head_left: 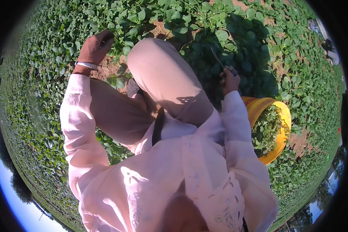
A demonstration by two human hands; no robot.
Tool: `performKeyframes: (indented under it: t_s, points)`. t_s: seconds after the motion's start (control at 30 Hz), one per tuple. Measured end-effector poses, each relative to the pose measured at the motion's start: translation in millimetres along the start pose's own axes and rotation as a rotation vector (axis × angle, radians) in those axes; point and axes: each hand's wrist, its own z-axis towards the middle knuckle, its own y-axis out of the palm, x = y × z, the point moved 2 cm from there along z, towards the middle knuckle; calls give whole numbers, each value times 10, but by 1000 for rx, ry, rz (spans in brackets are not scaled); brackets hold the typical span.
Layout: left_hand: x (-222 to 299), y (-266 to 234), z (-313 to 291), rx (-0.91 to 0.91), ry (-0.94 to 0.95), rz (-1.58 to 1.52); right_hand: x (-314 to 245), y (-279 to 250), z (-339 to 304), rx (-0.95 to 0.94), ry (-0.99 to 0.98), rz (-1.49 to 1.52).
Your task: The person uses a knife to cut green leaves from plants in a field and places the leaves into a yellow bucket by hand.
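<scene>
Taking the middle of the view as the clock's centre, a wide field of low, round-leaved green plants (42, 116) spreads on every side in strong sun, with reddish-brown bare soil (299, 143) showing in patches, one near half past three. The person crouches among the plants in pale pink clothing with a cut-out collar (230, 201) and light beige trousers (164, 67). A dark shadow (255, 50) covers the foliage between one and two o'clock.

At two o'clock the right hand (230, 80) has its fingers closed around the dark handle of a slim, curved-bladed hand tool (217, 58); the blade points toward one o'clock, over the shaded leaves. Between ten and eleven o'clock, the left hand (98, 47), with a white band (87, 65) at its wrist, is held just beside the plants, its fingers curled; I cannot tell whether they grip anything.

Just past three o'clock, near the right sleeve, a yellow round bucket (285, 133) lies tipped with its mouth toward four o'clock, holding loose green leafy cuttings (266, 131). At eight o'clock, dark trees (21, 188) stand against blue sky (11, 176) beyond the field's edge.
</scene>
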Motion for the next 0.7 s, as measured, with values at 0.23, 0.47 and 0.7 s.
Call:
performKeyframes:
  t_s: [0.23, 0.47, 0.7]
  points:
    - [-238, -130, -298, -80, -124, 61, 144, -96, -112, 5, 19, 31]
    - [-318, -257, -494, 1, 18, 115, 176, -81, -94, -14, -39, 49]
    - [1399, -963, -578, 269, 161, -781, 338, -171, -14, 30, 3, 92]
